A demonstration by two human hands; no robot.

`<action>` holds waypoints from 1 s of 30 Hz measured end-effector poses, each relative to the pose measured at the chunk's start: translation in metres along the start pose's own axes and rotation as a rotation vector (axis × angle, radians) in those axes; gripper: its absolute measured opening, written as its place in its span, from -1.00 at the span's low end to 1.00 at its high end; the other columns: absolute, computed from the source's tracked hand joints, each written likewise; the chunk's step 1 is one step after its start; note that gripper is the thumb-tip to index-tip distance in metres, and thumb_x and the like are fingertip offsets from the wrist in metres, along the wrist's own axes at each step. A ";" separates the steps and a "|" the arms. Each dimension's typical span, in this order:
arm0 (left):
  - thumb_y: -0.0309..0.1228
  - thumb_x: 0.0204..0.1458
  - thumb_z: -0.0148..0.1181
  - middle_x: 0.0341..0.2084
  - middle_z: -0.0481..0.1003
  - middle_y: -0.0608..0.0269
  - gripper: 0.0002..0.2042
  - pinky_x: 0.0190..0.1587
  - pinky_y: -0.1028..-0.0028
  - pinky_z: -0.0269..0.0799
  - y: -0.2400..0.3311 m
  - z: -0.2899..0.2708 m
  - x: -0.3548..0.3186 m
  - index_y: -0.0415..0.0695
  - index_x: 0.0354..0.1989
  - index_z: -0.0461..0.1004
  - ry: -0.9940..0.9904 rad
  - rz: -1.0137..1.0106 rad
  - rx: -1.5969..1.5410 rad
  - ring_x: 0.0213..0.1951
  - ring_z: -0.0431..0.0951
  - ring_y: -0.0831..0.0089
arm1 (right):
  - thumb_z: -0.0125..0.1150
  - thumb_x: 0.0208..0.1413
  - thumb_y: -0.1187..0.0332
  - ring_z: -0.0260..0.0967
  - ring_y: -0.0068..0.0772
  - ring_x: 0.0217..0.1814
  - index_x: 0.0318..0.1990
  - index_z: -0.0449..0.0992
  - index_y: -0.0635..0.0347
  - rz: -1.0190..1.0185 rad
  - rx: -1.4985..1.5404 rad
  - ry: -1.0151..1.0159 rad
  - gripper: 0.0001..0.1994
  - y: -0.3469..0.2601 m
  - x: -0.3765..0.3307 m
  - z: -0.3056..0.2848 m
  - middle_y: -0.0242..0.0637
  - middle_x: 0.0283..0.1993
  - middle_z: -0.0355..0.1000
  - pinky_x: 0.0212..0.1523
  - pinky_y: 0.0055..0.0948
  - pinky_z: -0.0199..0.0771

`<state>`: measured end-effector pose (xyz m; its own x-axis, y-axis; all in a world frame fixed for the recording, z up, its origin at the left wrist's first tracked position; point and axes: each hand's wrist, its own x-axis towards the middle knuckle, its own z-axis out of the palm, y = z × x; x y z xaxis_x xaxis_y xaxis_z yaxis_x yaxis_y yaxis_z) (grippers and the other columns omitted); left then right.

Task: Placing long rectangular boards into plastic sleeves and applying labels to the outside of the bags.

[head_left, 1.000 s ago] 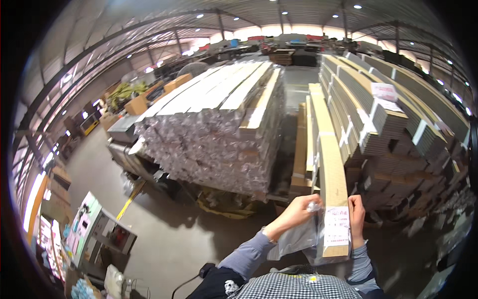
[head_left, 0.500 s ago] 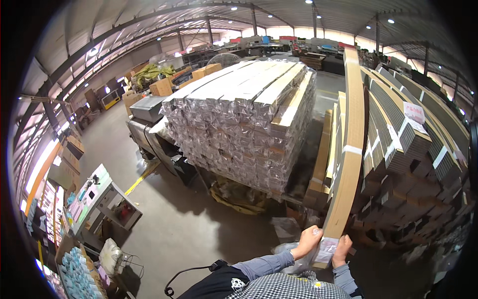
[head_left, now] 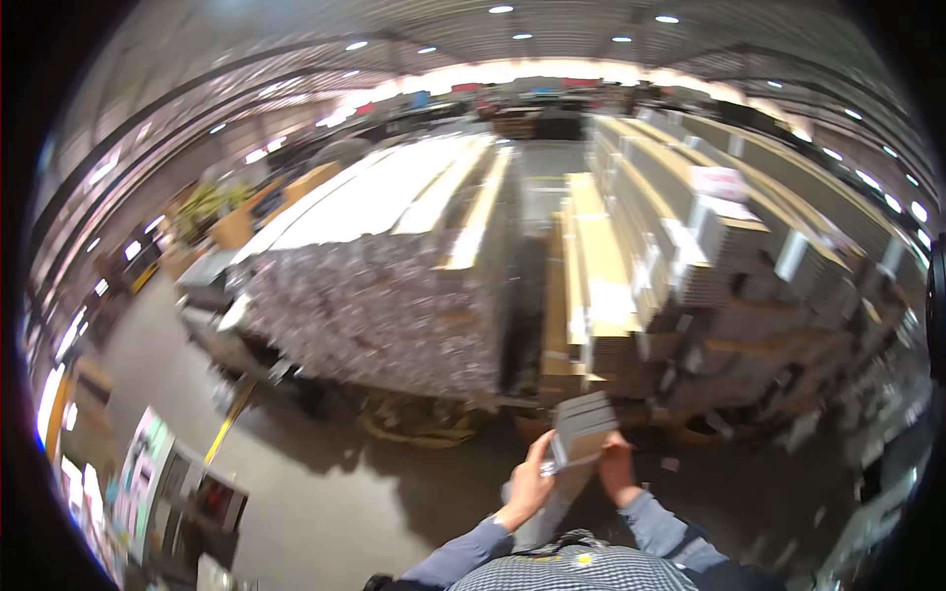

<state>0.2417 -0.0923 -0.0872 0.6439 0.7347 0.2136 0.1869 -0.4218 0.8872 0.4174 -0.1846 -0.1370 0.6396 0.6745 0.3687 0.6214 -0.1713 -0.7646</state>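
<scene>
Low in front of me, both hands hold a short-looking block with grey panels on top and a brown cardboard-like face (head_left: 583,433). Motion blur hides its exact kind and its full length. My left hand (head_left: 530,481) is closed on its left side, thumb upward. On the opposite side, my right hand (head_left: 618,469) grips its lower right edge. Just beyond the block lie long tan cartons (head_left: 599,261), their near ends facing me.
A large plastic-wrapped stack of long packages (head_left: 384,305) stands ahead to the left. More strapped long cartons (head_left: 729,246), one with a paper label, are piled at the right. A workbench (head_left: 163,492) is at the lower left, near a yellow floor line (head_left: 229,426).
My view has swung to the right. The long carton that reached far ahead from my hands no longer shows that way; a short-looking block end is now between them.
</scene>
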 end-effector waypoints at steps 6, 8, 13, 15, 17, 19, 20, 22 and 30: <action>-0.60 -0.09 0.08 -0.38 0.56 -0.17 -0.44 -0.27 0.13 0.48 -0.072 0.006 -0.033 0.03 0.19 0.34 -0.095 -0.057 0.191 -0.34 0.59 -0.10 | 0.19 0.06 0.52 0.37 -0.61 -0.33 -0.27 0.41 0.17 0.358 0.326 -0.185 -0.89 0.017 -0.053 0.034 -0.44 -0.40 0.42 -0.39 -0.58 0.37; -0.65 -0.08 0.07 -0.54 0.53 0.02 -0.48 -0.38 0.32 0.47 -0.045 -0.007 -0.022 -0.01 0.14 0.40 -0.107 0.050 -0.032 -0.50 0.58 0.16 | 0.25 0.06 0.47 0.41 -0.54 -0.26 -0.15 0.40 0.21 0.374 0.437 -0.134 -0.78 0.002 -0.053 0.012 -0.37 -0.31 0.46 -0.29 -0.48 0.41; -0.48 0.17 0.11 -0.60 0.38 0.39 -0.78 -0.59 0.56 0.26 0.087 -0.091 -0.010 -0.21 -0.02 0.42 -0.330 0.076 -0.704 -0.64 0.34 0.65 | 0.43 -0.01 0.32 0.23 -0.23 0.26 0.34 0.05 0.23 -0.258 0.476 -0.050 -0.19 -0.072 -0.056 -0.023 -0.10 0.26 0.24 0.26 -0.26 0.19; -0.41 0.19 0.12 -0.63 0.32 0.42 -0.71 -0.65 0.55 0.24 0.083 -0.131 -0.010 -0.16 0.06 0.33 -0.234 0.165 -1.137 -0.68 0.31 0.64 | 0.49 -0.10 0.32 0.15 -0.11 0.36 0.41 -0.06 0.20 -0.097 0.716 -0.449 -0.03 -0.042 -0.082 0.022 -0.04 0.36 0.11 0.35 -0.21 0.12; -0.37 0.20 0.10 -0.63 0.29 0.41 -0.58 -0.69 0.54 0.21 0.096 -0.169 -0.011 -0.12 0.20 0.20 -0.276 0.417 -1.733 -0.71 0.28 0.63 | 0.49 -0.11 0.35 0.18 -0.11 0.33 0.42 -0.07 0.19 -0.157 0.502 -0.510 -0.02 -0.036 -0.100 0.055 -0.07 0.32 0.16 0.32 -0.22 0.16; -0.36 0.21 0.08 -0.62 0.28 0.41 -0.50 -0.71 0.54 0.19 0.154 -0.199 -0.001 -0.10 0.29 0.11 -0.376 0.686 -1.950 -0.72 0.27 0.63 | 0.47 -0.16 0.43 0.29 -0.20 0.08 0.44 -0.09 0.14 -0.238 0.255 -0.535 0.01 -0.010 -0.126 0.097 -0.20 0.03 0.32 0.14 -0.27 0.32; -0.36 0.21 0.08 -0.61 0.31 0.39 -0.47 -0.67 0.56 0.21 0.165 -0.213 -0.006 -0.11 0.32 0.08 -0.205 0.655 -1.750 -0.69 0.27 0.64 | 0.46 -0.16 0.43 0.22 -0.29 -0.15 0.43 -0.06 0.16 -0.282 0.350 -0.491 -0.01 -0.002 -0.136 0.122 -0.28 -0.20 0.25 -0.05 -0.32 0.32; -0.36 0.21 0.07 -0.58 0.36 0.36 -0.41 -0.59 0.58 0.24 0.184 -0.212 0.001 -0.14 0.38 0.00 0.042 0.545 -1.416 -0.64 0.28 0.67 | 0.46 -0.15 0.43 0.21 -0.32 -0.15 0.40 0.01 0.19 -0.266 0.486 -0.459 -0.06 0.061 -0.142 0.157 -0.29 -0.19 0.25 -0.04 -0.32 0.32; -0.35 0.19 0.16 -0.44 0.53 0.26 -0.46 -0.21 0.65 0.28 0.102 -0.257 -0.006 -0.26 0.30 0.19 0.432 0.316 -0.780 -0.39 0.43 0.64 | 0.31 0.11 0.36 0.35 -0.50 0.06 0.24 0.28 0.22 -0.185 0.764 0.042 -0.45 -0.162 0.101 0.094 -0.33 0.10 0.40 0.04 -0.45 0.42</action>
<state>0.0664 -0.0032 0.1075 0.2198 0.8464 0.4851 -0.5988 -0.2755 0.7520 0.3385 -0.0211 -0.0253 0.5825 0.6135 0.5332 0.2460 0.4922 -0.8350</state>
